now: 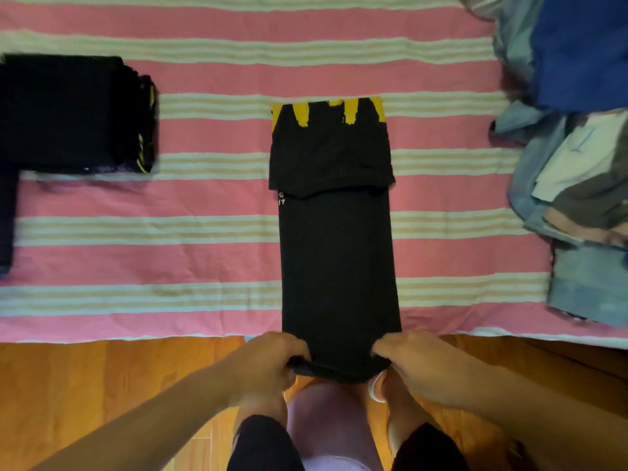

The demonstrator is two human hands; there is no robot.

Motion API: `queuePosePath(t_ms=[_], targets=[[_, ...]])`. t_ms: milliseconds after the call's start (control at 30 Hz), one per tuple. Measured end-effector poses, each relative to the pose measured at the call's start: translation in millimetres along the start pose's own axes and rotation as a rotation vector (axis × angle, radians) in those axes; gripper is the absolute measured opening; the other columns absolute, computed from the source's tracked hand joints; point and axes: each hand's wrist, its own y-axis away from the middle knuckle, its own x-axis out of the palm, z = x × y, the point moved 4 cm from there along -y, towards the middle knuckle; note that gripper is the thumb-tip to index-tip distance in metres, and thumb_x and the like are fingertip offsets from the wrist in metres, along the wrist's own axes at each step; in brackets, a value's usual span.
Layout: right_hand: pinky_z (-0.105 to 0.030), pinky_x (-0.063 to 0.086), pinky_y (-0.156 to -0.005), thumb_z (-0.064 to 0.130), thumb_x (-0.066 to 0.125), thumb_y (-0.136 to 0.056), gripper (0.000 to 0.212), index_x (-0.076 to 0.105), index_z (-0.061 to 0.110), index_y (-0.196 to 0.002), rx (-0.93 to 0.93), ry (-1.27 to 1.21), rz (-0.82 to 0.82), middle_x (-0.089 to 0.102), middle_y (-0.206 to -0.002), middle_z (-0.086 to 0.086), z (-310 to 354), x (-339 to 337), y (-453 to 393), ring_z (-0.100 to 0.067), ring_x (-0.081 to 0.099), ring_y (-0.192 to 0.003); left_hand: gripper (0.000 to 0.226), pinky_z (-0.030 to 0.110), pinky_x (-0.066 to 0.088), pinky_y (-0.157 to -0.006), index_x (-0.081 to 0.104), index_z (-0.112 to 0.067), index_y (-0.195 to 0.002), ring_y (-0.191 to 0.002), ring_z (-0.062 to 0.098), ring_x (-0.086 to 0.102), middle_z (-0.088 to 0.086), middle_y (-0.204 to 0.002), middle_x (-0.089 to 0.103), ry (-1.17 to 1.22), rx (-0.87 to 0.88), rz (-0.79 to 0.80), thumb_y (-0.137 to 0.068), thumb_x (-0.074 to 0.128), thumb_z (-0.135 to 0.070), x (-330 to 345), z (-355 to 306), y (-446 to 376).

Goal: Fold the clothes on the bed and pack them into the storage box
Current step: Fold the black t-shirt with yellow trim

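A black shirt [334,232] with yellow marks at its far end lies folded into a long narrow strip down the middle of the pink striped bed [210,198]. Its near hem hangs over the bed's front edge. My left hand [272,360] grips the hem's left corner, and my right hand [413,360] grips the right corner. The sleeves are folded in across the upper part. No storage box is in view.
A stack of folded black clothes [74,112] sits at the far left of the bed. A heap of unfolded blue, denim and grey clothes [574,147] fills the right side. Below the bed edge is an orange wooden floor [85,385], with my legs and feet.
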Motion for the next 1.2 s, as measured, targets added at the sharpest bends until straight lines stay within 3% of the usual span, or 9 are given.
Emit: queuePosePath(t_ms=[133, 267, 467, 667, 767, 833, 967, 1067, 1200], targets=[[-0.025, 0.052, -0.085, 0.017, 0.063, -0.096, 0.022, 0.065, 0.035, -0.109, 0.102, -0.321, -0.160, 0.067, -0.108, 0.008, -26, -65, -26, -0.011, 0.064, -0.101, 0.039, 0.014, 0.049, -0.076, 0.070, -0.024, -0.110, -0.089, 0.000, 0.064, -0.005, -0.101, 0.069, 0.556, -0.140, -0.272, -0.088, 0.056, 0.006, -69, 1, -26], [-0.018, 0.046, -0.075, 0.014, 0.070, -0.091, 0.025, 0.063, 0.025, -0.113, 0.227, -0.630, -0.436, 0.064, -0.104, 0.005, -67, -136, -89, -0.013, 0.062, -0.095, 0.035, 0.042, 0.053, -0.089, 0.054, -0.026, -0.130, -0.104, 0.023, 0.069, 0.009, -0.117, 0.070, 1.131, -0.282, -0.530, -0.098, 0.065, -0.017, -114, 32, -84], [-0.031, 0.044, -0.092, 0.029, 0.071, -0.092, 0.052, 0.049, 0.015, -0.137, 0.553, -0.978, -0.657, 0.058, -0.129, -0.002, -87, -116, -106, -0.020, 0.057, -0.114, 0.055, 0.053, 0.055, -0.093, 0.050, -0.018, -0.126, -0.106, 0.028, 0.065, 0.008, -0.120, 0.063, 1.233, -0.527, -0.681, -0.086, 0.071, -0.049, -77, 51, -103], [-0.037, 0.052, -0.095, 0.022, 0.064, -0.097, 0.038, 0.049, 0.024, -0.132, 0.700, -0.928, -0.623, 0.060, -0.134, -0.001, -55, -18, -69, -0.025, 0.058, -0.124, 0.027, 0.016, 0.041, -0.062, 0.044, -0.021, -0.117, -0.097, 0.022, 0.063, -0.011, -0.094, 0.055, 0.762, -0.591, -0.741, -0.099, 0.064, -0.016, -12, 37, -64], [-0.027, 0.051, -0.087, 0.023, 0.064, -0.096, 0.044, 0.047, 0.025, -0.137, 0.665, -0.795, -0.772, 0.057, -0.128, 0.003, -55, -34, -61, -0.018, 0.059, -0.118, 0.029, 0.015, 0.044, -0.073, 0.049, -0.018, -0.123, -0.108, 0.022, 0.060, -0.004, -0.109, 0.057, 0.684, -0.549, -0.834, -0.099, 0.063, -0.020, -28, 39, -59], [-0.025, 0.050, -0.091, 0.029, 0.065, -0.096, 0.052, 0.043, 0.027, -0.143, 0.515, -0.447, -0.809, 0.046, -0.136, 0.005, -49, -59, -59, -0.011, 0.051, -0.120, 0.042, 0.022, 0.044, -0.095, 0.051, -0.017, -0.135, -0.121, 0.017, 0.052, -0.002, -0.129, 0.052, 0.277, -0.312, -0.879, -0.097, 0.064, -0.030, -60, 40, -56], [-0.047, 0.035, -0.116, 0.046, 0.066, -0.088, 0.075, 0.034, 0.028, -0.153, 0.022, 0.285, -0.516, 0.024, -0.163, -0.003, -12, -64, -67, -0.028, 0.026, -0.150, 0.072, 0.043, 0.010, -0.125, 0.033, -0.025, -0.157, -0.155, 0.031, 0.015, 0.007, -0.166, 0.023, -0.629, 0.327, -0.379, -0.097, 0.042, -0.064, -78, 31, -60], [-0.054, 0.000, -0.123, 0.046, 0.068, -0.080, 0.101, 0.007, 0.031, -0.160, -0.019, 0.416, -0.263, -0.007, -0.167, -0.008, -27, -43, -87, -0.034, -0.013, -0.153, 0.083, 0.049, -0.029, -0.116, -0.011, -0.039, -0.159, -0.146, 0.028, -0.037, 0.006, -0.162, -0.029, -0.760, 0.329, 0.017, -0.096, 0.031, -0.073, -70, 50, -72], [-0.061, -0.002, -0.119, 0.049, 0.072, -0.072, 0.119, -0.006, 0.028, -0.159, 0.146, 0.424, -0.127, -0.016, -0.166, -0.014, -48, -33, -114, -0.038, -0.022, -0.150, 0.092, 0.046, -0.034, -0.109, -0.025, -0.042, -0.154, -0.141, 0.022, -0.046, 0.003, -0.157, -0.042, -0.777, 0.234, 0.009, -0.094, 0.038, -0.073, -62, 82, -99]])
